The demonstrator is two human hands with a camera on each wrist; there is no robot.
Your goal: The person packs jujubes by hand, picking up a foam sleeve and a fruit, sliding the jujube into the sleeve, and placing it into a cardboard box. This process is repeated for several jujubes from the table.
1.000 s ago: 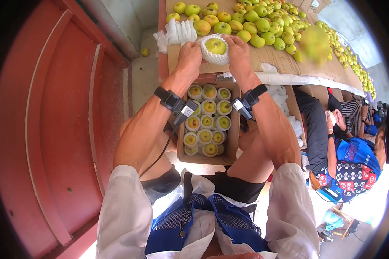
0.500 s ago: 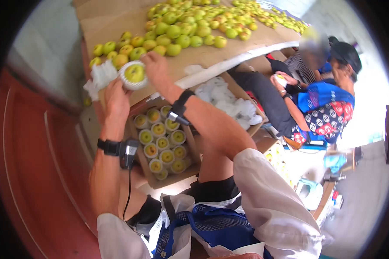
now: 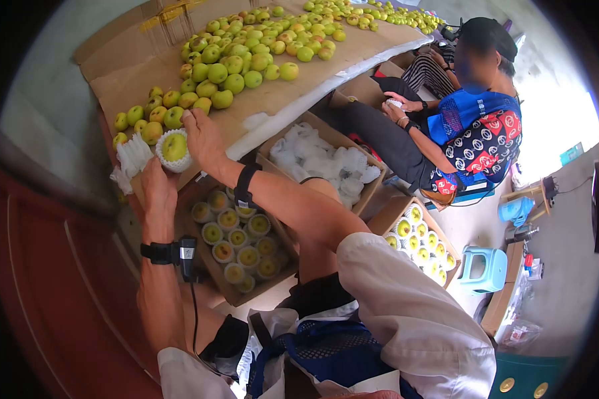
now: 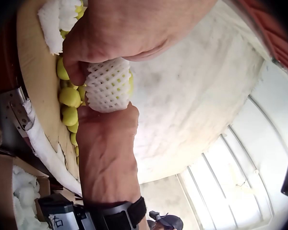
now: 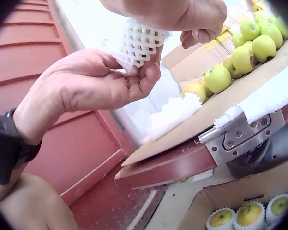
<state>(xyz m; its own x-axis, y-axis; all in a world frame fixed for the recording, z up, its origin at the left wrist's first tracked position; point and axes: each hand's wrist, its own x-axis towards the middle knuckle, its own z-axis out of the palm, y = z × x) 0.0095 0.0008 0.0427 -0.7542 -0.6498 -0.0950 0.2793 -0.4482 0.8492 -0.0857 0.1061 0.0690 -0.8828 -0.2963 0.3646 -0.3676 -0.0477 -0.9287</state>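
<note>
A yellow-green apple [image 3: 174,147] sits in a white foam net between both hands, at the front left of the cardboard-covered tabletop. My left hand [image 3: 158,185] grips its lower side; in the right wrist view the left hand's fingers [image 5: 143,79] curl round the net [image 5: 140,44]. From the right, my right hand [image 3: 205,138] holds the net's edge with bent fingers, their tips partly hidden. In the left wrist view the net [image 4: 109,86] lies between the left hand [image 4: 129,31] above and the right hand [image 4: 108,139] below. A stack of white nets [image 3: 134,154] lies beside the left hand.
Loose apples [image 3: 236,63] cover much of the cardboard [image 3: 123,76]. Below are a box of netted apples [image 3: 236,296] and a box of white nets [image 3: 373,189]. Another netted-apple box [image 3: 454,269] and a seated person [image 3: 456,139] are at the right. A red door [image 3: 66,266] is at the left.
The head view has turned to the right, so the hands and tabletop now appear farther left. Both hands stay at the netted apple, and the right hand has come back close against it.
</note>
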